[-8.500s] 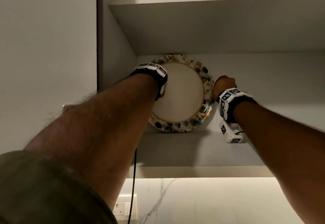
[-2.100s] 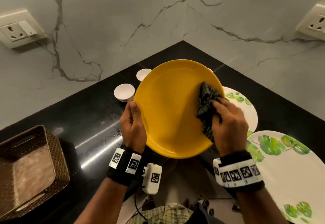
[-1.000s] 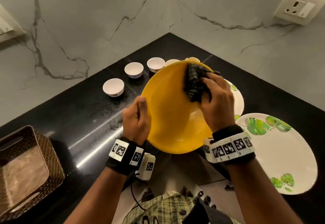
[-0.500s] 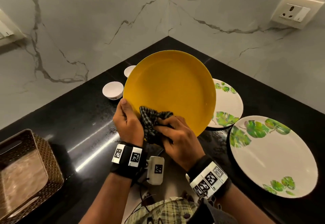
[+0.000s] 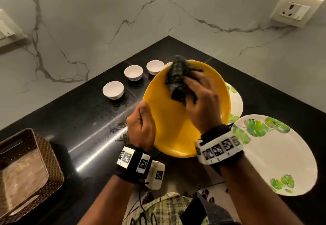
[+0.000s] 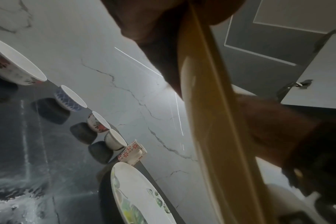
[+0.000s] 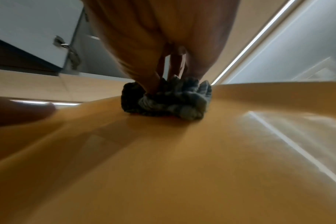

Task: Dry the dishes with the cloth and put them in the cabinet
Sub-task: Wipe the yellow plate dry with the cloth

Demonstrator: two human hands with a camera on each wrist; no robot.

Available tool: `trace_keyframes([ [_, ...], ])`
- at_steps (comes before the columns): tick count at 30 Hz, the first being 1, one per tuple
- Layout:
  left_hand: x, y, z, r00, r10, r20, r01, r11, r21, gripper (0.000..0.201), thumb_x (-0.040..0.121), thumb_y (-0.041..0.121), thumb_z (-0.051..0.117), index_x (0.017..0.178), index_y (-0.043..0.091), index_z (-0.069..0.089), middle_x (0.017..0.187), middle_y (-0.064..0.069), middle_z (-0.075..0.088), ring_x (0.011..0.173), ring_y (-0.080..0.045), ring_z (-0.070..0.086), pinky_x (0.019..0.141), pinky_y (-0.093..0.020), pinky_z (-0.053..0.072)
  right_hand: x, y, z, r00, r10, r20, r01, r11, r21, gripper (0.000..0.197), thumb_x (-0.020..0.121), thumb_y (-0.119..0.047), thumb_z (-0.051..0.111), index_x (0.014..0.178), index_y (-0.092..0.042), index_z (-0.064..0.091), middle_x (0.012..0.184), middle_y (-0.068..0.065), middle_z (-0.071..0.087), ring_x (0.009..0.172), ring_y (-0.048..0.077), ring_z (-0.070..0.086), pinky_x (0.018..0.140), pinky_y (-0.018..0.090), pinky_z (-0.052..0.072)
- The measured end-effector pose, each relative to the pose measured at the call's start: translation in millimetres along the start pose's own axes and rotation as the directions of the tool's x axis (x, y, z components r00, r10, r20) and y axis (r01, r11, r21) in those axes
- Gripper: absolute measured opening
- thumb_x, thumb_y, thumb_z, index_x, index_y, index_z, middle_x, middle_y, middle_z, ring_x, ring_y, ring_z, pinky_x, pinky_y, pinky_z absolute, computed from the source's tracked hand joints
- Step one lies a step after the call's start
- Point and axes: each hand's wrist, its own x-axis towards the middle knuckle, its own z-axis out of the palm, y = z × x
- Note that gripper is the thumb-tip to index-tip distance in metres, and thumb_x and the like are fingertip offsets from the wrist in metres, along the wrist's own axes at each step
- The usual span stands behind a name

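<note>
A yellow plate (image 5: 169,126) is held tilted above the black counter. My left hand (image 5: 141,127) grips its left rim, thumb on the face. My right hand (image 5: 202,104) holds a dark checked cloth (image 5: 178,81) bunched against the plate's upper face near the far rim. In the right wrist view the cloth (image 7: 169,100) sits crumpled under my fingers on the yellow plate (image 7: 182,166). The left wrist view shows the plate (image 6: 217,121) edge-on, with my left hand (image 6: 155,45) on its rim.
Several small white bowls (image 5: 112,89) stand in a row on the black counter (image 5: 79,119), with a patterned mug (image 6: 132,153) behind them. Two white leaf-print plates (image 5: 278,154) lie at right. A brown woven basket (image 5: 26,171) sits at left. Marble walls meet in the corner.
My right hand has carried the cloth from the plate's lower left edge, beside my left hand, up to its far upper part. The plate now lies flatter, so more bowls show.
</note>
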Motion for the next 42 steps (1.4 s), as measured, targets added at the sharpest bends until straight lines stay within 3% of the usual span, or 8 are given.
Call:
trace_keyframes([
  [11, 34.8, -11.1, -17.8, 0.95, -0.124, -0.287, 0.109, 0.992, -0.068, 0.041, 0.111, 0.025, 0.034, 0.072, 0.026, 0.046, 0.054, 0.021, 0.048, 0.051, 0.003, 0.038, 0.053, -0.016, 0.031, -77.5, 3.5, 41.4, 0.95, -0.14, 0.281, 0.084, 0.976, 0.203, 0.045, 0.078, 0.001, 0.062, 0.118, -0.015, 0.073, 0.132, 0.002, 0.061, 0.124, 0.025, 0.055, 0.105, 0.039, 0.046],
  [18, 42.2, -7.5, -21.8, 0.889, -0.433, -0.149, 0.354, 0.856, -0.377, 0.047, 0.108, 0.045, 0.037, 0.134, 0.013, 0.059, 0.121, -0.007, 0.072, 0.112, -0.028, 0.068, 0.098, -0.048, 0.054, -68.0, -1.4, 29.5, 0.923, -0.224, 0.313, 0.248, 0.968, -0.039, 0.064, 0.093, -0.058, 0.059, 0.14, -0.014, 0.058, 0.145, 0.012, 0.052, 0.132, 0.031, 0.049, 0.112, 0.044, 0.04],
  [24, 41.8, 23.3, -22.4, 0.923, -0.35, 0.156, 0.382, 0.803, -0.458, 0.05, 0.108, 0.048, 0.035, 0.139, 0.012, 0.052, 0.119, -0.015, 0.068, 0.101, -0.03, 0.07, 0.081, -0.044, 0.061, -52.2, 13.3, 12.2, 0.989, -0.144, -0.017, 0.145, 0.97, 0.196, 0.029, 0.092, -0.011, 0.07, 0.119, -0.017, 0.066, 0.119, -0.008, 0.065, 0.105, 0.017, 0.063, 0.086, 0.037, 0.054],
  [27, 49.8, 6.7, -31.4, 0.939, -0.308, 0.151, 0.336, 0.915, -0.222, 0.067, 0.097, 0.071, 0.036, 0.146, 0.026, 0.048, 0.145, -0.005, 0.054, 0.132, -0.02, 0.055, 0.111, -0.046, 0.044, -35.3, 11.3, -7.1, 0.952, 0.293, 0.093, -0.289, 0.751, 0.594, 0.03, 0.095, -0.022, 0.068, 0.116, -0.041, 0.058, 0.109, -0.029, 0.066, 0.099, -0.007, 0.064, 0.08, 0.02, 0.054],
  [29, 55.3, -8.5, -41.1, 0.901, -0.396, 0.178, 0.418, 0.902, -0.107, 0.076, 0.091, 0.08, 0.04, 0.146, 0.027, 0.045, 0.146, -0.004, 0.052, 0.131, -0.02, 0.054, 0.113, -0.052, 0.041, -32.0, 21.9, -16.6, 0.887, 0.398, 0.235, -0.424, 0.497, 0.757, 0.03, 0.094, -0.033, 0.067, 0.123, -0.039, 0.062, 0.122, -0.014, 0.07, 0.113, 0.01, 0.066, 0.094, 0.041, 0.056],
  [35, 52.3, -17.4, -45.2, 0.854, -0.462, 0.24, 0.521, 0.766, -0.378, 0.038, 0.097, 0.043, 0.053, 0.115, 0.012, 0.067, 0.096, -0.009, 0.073, 0.082, -0.026, 0.068, 0.068, -0.037, 0.062, -37.4, 28.9, -15.6, 0.76, 0.529, 0.377, -0.552, 0.22, 0.804, 0.037, 0.097, -0.032, 0.06, 0.133, -0.021, 0.061, 0.132, 0.004, 0.068, 0.125, 0.029, 0.062, 0.107, 0.059, 0.047],
  [40, 45.2, -1.5, -26.5, 0.843, -0.521, 0.132, 0.49, 0.646, -0.585, 0.05, 0.106, 0.038, 0.04, 0.149, 0.014, 0.044, 0.138, -0.017, 0.062, 0.125, -0.038, 0.061, 0.099, -0.061, 0.052, -46.1, 47.5, 4.5, 0.582, 0.813, -0.036, -0.524, 0.408, 0.748, 0.03, 0.096, -0.031, 0.068, 0.123, -0.019, 0.072, 0.116, 0.0, 0.075, 0.113, 0.019, 0.068, 0.102, 0.053, 0.053],
  [42, 44.3, -1.6, -25.8, 0.85, -0.516, 0.11, 0.47, 0.646, -0.601, 0.046, 0.108, 0.035, 0.037, 0.149, 0.015, 0.044, 0.138, -0.016, 0.063, 0.126, -0.039, 0.06, 0.098, -0.061, 0.053, -47.9, 52.2, -2.0, 0.69, 0.686, -0.232, -0.476, 0.67, 0.57, 0.033, 0.099, -0.028, 0.063, 0.128, -0.014, 0.068, 0.12, 0.003, 0.072, 0.113, 0.019, 0.067, 0.099, 0.051, 0.054],
])
